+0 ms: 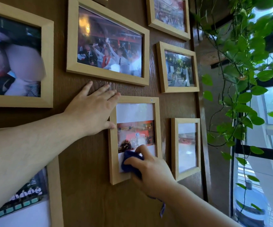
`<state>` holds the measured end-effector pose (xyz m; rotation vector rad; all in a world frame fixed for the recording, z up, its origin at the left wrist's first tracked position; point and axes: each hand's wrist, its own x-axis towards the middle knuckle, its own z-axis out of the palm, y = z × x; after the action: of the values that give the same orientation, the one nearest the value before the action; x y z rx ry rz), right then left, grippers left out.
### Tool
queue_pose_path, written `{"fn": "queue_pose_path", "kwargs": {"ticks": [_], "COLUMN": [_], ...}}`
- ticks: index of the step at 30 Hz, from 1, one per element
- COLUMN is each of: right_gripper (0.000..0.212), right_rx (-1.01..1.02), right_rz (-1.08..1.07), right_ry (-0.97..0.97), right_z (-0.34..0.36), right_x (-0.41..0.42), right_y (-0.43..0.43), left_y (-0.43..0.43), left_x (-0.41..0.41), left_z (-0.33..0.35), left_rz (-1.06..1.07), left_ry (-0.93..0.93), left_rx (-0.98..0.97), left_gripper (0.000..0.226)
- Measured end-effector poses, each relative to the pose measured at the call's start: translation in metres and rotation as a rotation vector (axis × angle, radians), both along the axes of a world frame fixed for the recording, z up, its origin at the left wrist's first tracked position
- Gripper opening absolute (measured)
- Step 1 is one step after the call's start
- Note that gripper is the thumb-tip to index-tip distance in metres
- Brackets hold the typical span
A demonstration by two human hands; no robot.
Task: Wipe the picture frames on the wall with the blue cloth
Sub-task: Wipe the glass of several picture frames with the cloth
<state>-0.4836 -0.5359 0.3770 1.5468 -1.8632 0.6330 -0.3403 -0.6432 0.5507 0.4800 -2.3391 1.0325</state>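
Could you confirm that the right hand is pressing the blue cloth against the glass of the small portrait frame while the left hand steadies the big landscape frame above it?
Not quite. The head view shows the left hand flat on the wall, its fingers touching the small portrait frame itself, not the big landscape frame. The right hand does press the blue cloth on that glass.

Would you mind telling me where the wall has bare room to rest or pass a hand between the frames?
The widest bare wood lies left of the frame being wiped and below the left hand. A narrower strip runs between the two big upper frames. It is crowded on the right, where small frames sit close together and the right hand holds the cloth.
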Motion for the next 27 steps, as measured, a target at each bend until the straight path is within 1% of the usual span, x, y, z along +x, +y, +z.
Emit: {"fn": "queue_pose_path", "kwargs": {"ticks": [3, 5, 8, 13, 16, 19, 21, 25, 27], "right_gripper": [0.030, 0.031, 0.031, 0.023, 0.025, 0.027, 0.027, 0.027, 0.030], "right_rx": [0.030, 0.035, 0.022, -0.018, 0.000, 0.007, -0.040, -0.209, -0.280], "right_rz": [0.081, 0.078, 0.003, -0.166, -0.265, -0.262, -0.218, -0.093, -0.047], "right_ry": [-0.025, -0.022, -0.010, -0.014, -0.024, -0.006, 0.010, 0.044, 0.071], "right_z": [-0.002, -0.004, -0.007, -0.006, -0.004, -0.001, 0.007, 0.043, 0.069], "right_x": [0.006, 0.002, -0.012, -0.040, -0.049, -0.050, -0.048, -0.037, -0.027], "right_y": [-0.001, 0.001, 0.008, 0.022, 0.026, 0.028, 0.030, 0.030, 0.026], "left_y": [0.001, 0.002, 0.002, 0.002, 0.001, 0.006, 0.014, 0.025, 0.021], "left_x": [0.000, -0.001, -0.001, -0.003, -0.002, 0.003, 0.012, 0.034, 0.041], "left_z": [0.000, -0.001, 0.000, 0.000, 0.001, 0.008, 0.014, 0.034, 0.046], "left_rz": [0.004, 0.009, 0.015, 0.027, 0.035, 0.053, 0.026, -0.190, -0.206], "left_ry": [0.000, 0.000, -0.002, -0.008, -0.020, -0.093, -0.128, -0.062, -0.017], "left_rx": [-0.003, 0.000, 0.003, 0.008, -0.013, -0.089, -0.134, -0.346, -0.403], "left_gripper": [0.094, 0.094, 0.093, 0.093, 0.094, 0.091, 0.084, 0.063, 0.060]}}
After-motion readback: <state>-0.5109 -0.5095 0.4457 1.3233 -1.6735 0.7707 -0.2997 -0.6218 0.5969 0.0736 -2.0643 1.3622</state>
